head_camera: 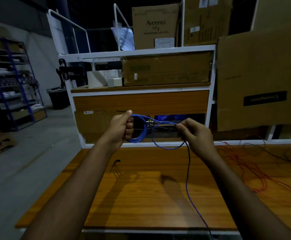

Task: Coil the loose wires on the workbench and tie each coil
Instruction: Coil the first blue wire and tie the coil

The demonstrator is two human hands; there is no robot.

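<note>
My left hand (122, 126) grips a coil of blue wire (142, 134), held up above the back of the wooden workbench (141, 196). A strand runs from the coil across to my right hand (195, 134), which pinches it between thumb and fingers. Below that hand a loose loop sags, and the free tail (189, 184) drops over the benchtop to its front edge. A tangle of loose red wire (248, 167) lies on the right side of the bench, with dark wire (280, 153) behind it.
A small bundle of black ties (116, 168) lies on the bench left of centre. White shelving (141, 90) with cardboard boxes (165, 70) stands right behind the bench. A large cardboard box (262, 75) is at the right. Open floor and blue racks (11, 80) lie to the left.
</note>
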